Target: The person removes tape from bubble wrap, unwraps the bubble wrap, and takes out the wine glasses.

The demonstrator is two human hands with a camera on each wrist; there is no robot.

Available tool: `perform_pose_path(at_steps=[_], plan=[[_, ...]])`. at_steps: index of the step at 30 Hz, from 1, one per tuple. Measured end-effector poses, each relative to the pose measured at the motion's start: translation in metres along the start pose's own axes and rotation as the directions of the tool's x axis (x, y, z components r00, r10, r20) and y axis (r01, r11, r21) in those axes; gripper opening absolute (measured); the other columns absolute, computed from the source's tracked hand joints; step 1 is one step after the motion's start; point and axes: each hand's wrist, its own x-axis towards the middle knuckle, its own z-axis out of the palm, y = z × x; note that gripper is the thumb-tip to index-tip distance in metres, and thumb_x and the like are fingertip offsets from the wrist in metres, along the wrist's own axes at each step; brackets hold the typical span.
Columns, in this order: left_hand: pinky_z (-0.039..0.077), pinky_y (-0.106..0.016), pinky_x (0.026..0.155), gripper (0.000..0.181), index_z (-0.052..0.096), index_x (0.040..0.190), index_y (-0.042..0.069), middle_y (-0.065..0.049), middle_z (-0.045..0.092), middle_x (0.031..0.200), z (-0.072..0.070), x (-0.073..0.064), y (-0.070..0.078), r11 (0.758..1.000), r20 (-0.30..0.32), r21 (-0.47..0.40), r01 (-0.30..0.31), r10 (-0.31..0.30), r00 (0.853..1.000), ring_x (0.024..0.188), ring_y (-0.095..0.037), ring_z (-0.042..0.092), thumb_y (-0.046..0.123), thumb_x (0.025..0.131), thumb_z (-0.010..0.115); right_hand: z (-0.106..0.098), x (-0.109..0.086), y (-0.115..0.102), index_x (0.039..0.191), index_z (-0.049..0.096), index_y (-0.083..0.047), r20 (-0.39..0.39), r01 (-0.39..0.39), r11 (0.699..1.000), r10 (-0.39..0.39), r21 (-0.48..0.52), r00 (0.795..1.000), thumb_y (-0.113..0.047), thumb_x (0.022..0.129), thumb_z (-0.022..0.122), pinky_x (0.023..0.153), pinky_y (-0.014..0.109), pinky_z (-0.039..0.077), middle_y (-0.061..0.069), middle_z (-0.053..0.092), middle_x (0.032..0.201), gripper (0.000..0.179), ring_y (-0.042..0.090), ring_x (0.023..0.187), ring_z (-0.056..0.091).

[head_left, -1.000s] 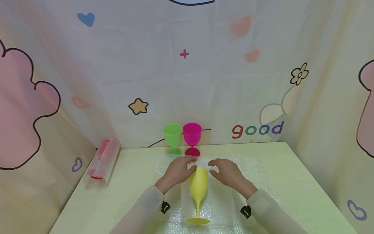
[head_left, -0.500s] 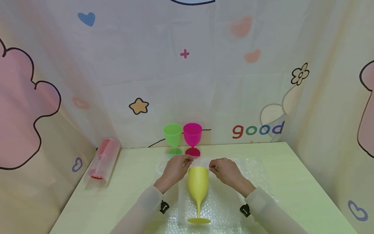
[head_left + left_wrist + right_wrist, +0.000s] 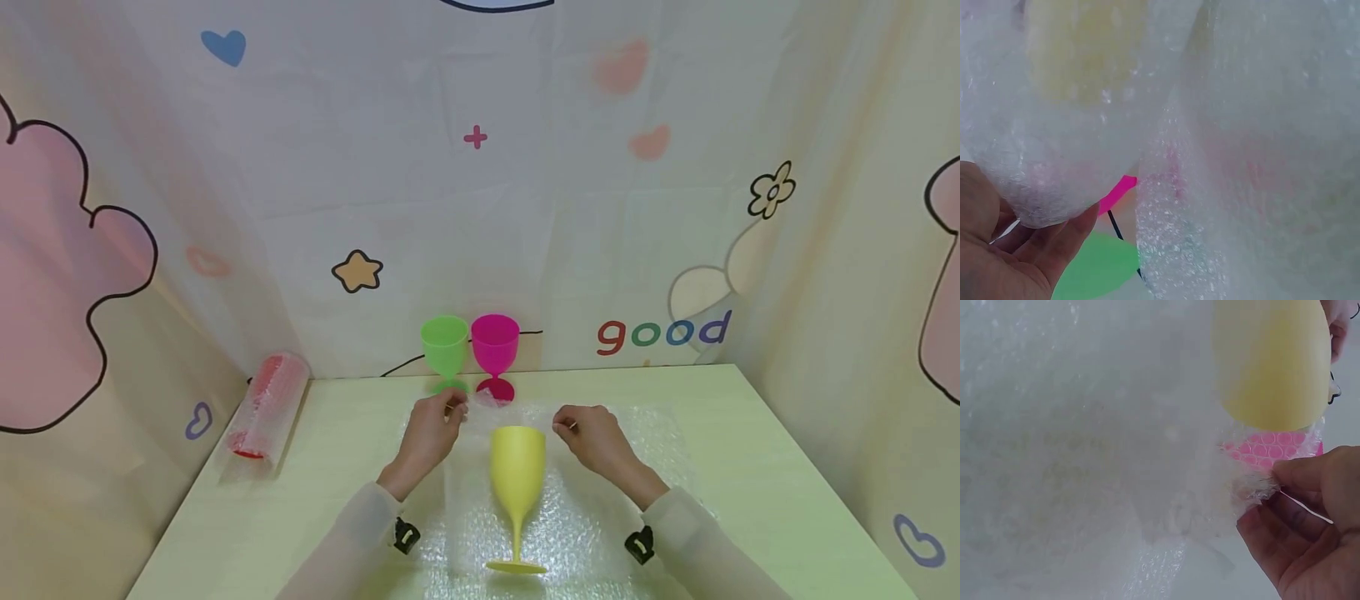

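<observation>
A yellow goblet [image 3: 517, 467] lies on a sheet of clear bubble wrap [image 3: 577, 533], its base toward me. Left of its rim, my left hand [image 3: 431, 433] pinches the wrap's far edge; in the left wrist view its fingers [image 3: 1063, 250] hold a bunched corner. To the right of the rim, my right hand [image 3: 596, 437] pinches the wrap between thumb and fingers, as the right wrist view also shows. Neither hand touches the goblet. Both wrist views look partly through the cloudy wrap, with the yellow bowl [image 3: 1272, 369] blurred behind it.
A green goblet [image 3: 445, 343] and a magenta goblet [image 3: 495, 343] stand upright at the table's back edge, just beyond the wrap. A bubble-wrapped red object [image 3: 266, 408] lies at the back left of the pale table [image 3: 337, 517]. A printed curtain [image 3: 480, 217] encloses the table.
My hands have drawn apart, the left one moving left and the right one slightly right. Their spread fingers have closed on the wrap. The yellow goblet has shifted a little right.
</observation>
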Motion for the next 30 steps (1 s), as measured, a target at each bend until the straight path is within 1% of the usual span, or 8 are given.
perform_pose_path(at_steps=[6,13,17,21,24,26,28,30], plan=[[0.055,-0.024,0.064,0.009,0.065,0.103,0.005,-0.009,0.072,0.089,-0.007,-0.005,-0.013,0.994,-0.034,-0.076,0.078,-0.08,0.996,0.08,-0.022,0.071,0.008,0.096,0.06,-0.003,0.0,0.009,0.092,0.072,-0.005,-0.018,-0.071,0.997,0.072,0.039,0.997,-0.01,0.09,0.068,0.06,0.025,0.051,0.003,0.071,0.078,0.007,0.01,0.064,0.057],[0.055,-0.019,0.056,0.011,0.061,0.105,0.002,-0.013,0.072,0.087,-0.01,-0.007,-0.027,0.983,-0.086,-0.151,0.108,-0.121,0.989,0.078,-0.027,0.072,0.003,0.095,0.058,-0.004,0.003,0.018,0.094,0.072,-0.003,-0.007,-0.092,0.994,0.093,0.064,0.996,-0.008,0.089,0.068,0.06,0.027,0.053,0.005,0.072,0.081,0.008,0.012,0.068,0.063],[0.056,-0.019,0.056,0.016,0.06,0.11,0.002,-0.015,0.072,0.087,-0.012,-0.01,-0.032,0.972,-0.086,-0.188,0.141,-0.16,0.983,0.077,-0.027,0.072,0.0,0.094,0.057,-0.003,0.002,0.019,0.094,0.071,-0.005,0.005,-0.099,0.993,0.099,0.063,0.995,-0.009,0.09,0.068,0.063,0.029,0.055,0.004,0.073,0.083,0.007,0.014,0.071,0.065],[0.056,-0.019,0.056,0.017,0.059,0.111,0.002,-0.017,0.072,0.089,-0.013,-0.011,-0.036,0.966,-0.071,-0.197,0.168,-0.185,0.98,0.078,-0.03,0.073,0.001,0.094,0.057,-0.004,-0.001,0.018,0.102,0.07,-0.006,0.037,-0.104,0.994,0.103,0.03,0.994,-0.011,0.09,0.069,0.068,0.033,0.058,0.006,0.073,0.09,0.013,0.018,0.078,0.067],[0.056,-0.02,0.058,0.018,0.059,0.113,0.003,-0.016,0.072,0.091,-0.013,-0.011,-0.038,0.964,-0.055,-0.189,0.187,-0.2,0.978,0.08,-0.031,0.073,0.004,0.095,0.058,-0.006,-0.008,0.016,0.108,0.069,-0.006,0.031,-0.056,0.997,0.057,-0.045,0.998,-0.011,0.088,0.071,0.074,0.038,0.059,0.008,0.072,0.098,0.021,0.022,0.085,0.069],[0.057,-0.024,0.06,0.019,0.059,0.114,0.004,-0.016,0.072,0.093,-0.014,-0.011,-0.038,0.965,-0.043,-0.179,0.19,-0.201,0.979,0.081,-0.03,0.073,0.006,0.095,0.059,-0.008,-0.015,0.014,0.108,0.069,-0.007,0.018,0.02,0.993,-0.018,-0.117,1.0,-0.011,0.086,0.073,0.078,0.04,0.059,0.008,0.071,0.101,0.023,0.024,0.089,0.069],[0.058,-0.028,0.066,0.02,0.059,0.116,0.006,-0.013,0.072,0.098,-0.016,-0.011,-0.036,0.969,-0.042,-0.155,0.19,-0.199,0.979,0.086,-0.028,0.072,0.01,0.096,0.059,-0.011,-0.024,0.012,0.106,0.07,-0.008,0.024,0.108,0.976,-0.105,-0.19,0.994,-0.012,0.083,0.076,0.08,0.04,0.058,0.006,0.071,0.103,0.024,0.024,0.091,0.068],[0.059,-0.033,0.073,0.023,0.059,0.118,0.007,-0.012,0.07,0.106,-0.018,-0.012,-0.032,0.975,-0.052,-0.139,0.176,-0.184,0.982,0.093,-0.027,0.071,0.011,0.095,0.059,-0.014,-0.031,0.01,0.105,0.07,-0.009,0.06,0.186,0.953,-0.177,-0.237,0.982,-0.014,0.082,0.078,0.081,0.039,0.058,0.005,0.07,0.104,0.024,0.023,0.094,0.068]])
